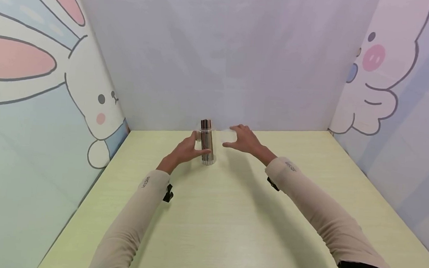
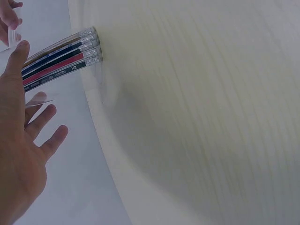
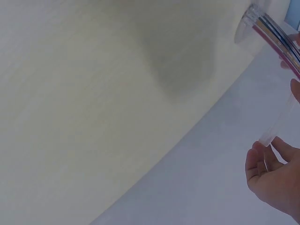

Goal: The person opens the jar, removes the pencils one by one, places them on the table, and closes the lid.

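Observation:
My left hand (image 1: 185, 150) grips a clear plastic tube (image 1: 212, 160) from its left side, thumb across the front. Upright inside stand several pencils (image 1: 206, 144), their dark tops poking above the rim. In the left wrist view, the eraser-like lower ends of the pencils (image 2: 70, 55) show through the clear wall, in brown, blue, red and dark green. To the right of the tube, my right hand (image 1: 247, 139) pinches a clear lid (image 1: 228, 137) between thumb and fingers, apart from the tube. The lid's edge (image 3: 268, 139) appears in the right wrist view.
Under both hands spreads a pale yellow wood-grain table (image 1: 208, 225). A plain grey-white wall panel (image 1: 223, 60) rises right behind the tube. Side panels with a cartoon rabbit (image 1: 90, 88) and a pink-cheeked character (image 1: 380, 66) flank the table.

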Demonstrator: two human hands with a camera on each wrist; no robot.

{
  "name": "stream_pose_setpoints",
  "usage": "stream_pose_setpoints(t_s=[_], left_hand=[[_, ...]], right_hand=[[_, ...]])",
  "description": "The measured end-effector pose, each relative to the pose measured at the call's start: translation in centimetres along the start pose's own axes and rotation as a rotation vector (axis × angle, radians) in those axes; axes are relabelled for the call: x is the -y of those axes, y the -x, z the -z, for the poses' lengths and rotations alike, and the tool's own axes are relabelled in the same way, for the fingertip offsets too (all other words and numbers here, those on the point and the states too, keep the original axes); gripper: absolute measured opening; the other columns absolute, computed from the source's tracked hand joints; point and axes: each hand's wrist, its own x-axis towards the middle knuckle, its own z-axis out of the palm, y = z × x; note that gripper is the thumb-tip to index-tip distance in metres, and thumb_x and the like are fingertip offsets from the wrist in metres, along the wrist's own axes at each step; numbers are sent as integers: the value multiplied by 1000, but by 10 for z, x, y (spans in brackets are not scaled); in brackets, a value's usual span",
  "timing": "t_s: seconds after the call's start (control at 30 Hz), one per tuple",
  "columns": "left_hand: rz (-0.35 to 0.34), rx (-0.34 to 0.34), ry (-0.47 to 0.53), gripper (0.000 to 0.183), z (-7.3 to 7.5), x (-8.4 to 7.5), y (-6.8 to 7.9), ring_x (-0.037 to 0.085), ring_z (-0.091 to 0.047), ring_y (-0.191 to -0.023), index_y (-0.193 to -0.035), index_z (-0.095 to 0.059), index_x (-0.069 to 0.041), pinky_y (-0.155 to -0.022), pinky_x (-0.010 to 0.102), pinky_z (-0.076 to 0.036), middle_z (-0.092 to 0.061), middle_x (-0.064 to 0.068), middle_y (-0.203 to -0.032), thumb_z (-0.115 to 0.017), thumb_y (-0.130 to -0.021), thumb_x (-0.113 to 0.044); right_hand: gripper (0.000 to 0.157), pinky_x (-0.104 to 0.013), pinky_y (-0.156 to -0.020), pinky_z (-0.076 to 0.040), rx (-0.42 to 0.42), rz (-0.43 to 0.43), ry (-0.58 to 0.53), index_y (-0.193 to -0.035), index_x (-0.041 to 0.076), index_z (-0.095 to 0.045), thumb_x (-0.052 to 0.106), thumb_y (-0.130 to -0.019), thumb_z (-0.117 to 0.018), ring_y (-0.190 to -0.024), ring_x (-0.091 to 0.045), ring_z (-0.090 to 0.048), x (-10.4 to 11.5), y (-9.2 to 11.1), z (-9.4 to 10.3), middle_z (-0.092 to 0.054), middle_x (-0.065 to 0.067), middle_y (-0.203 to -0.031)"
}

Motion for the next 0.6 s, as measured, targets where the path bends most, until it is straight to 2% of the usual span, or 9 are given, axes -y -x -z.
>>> stream_pose_setpoints(t_s=[0.17, 0.4, 0.6], left_hand=[[10, 2, 11, 91, 0, -1, 1, 42, -49, -138, -148, -32, -4, -110, 57, -42, -51, 22, -147, -75, -90, -60], [-5, -1, 14, 91, 1, -1, 1, 42, -49, -139, -149, -32, -3, -110, 58, -42, -51, 23, -148, -75, -91, -59], [-10, -1, 6, 91, 1, 0, 1, 42, -49, -138, -149, -32, -3, -110, 58, -42, -51, 23, -148, -75, -91, -59]], right_hand=[[85, -56, -107, -44, 51, -19, -1, -150, 2, -52, 51, -87, -82, -135, -40, -48, -5, 3, -14, -50, -22, -149], [86, -55, -103, -47, 72, -19, -22, -148, 2, -53, 50, -84, -85, -130, -39, -51, -7, 8, -29, -53, -23, -146], [87, -54, -106, -46, 113, -16, -29, -147, 1, -54, 47, -82, -88, -132, -39, -51, -7, 13, -40, -53, -23, -146]])
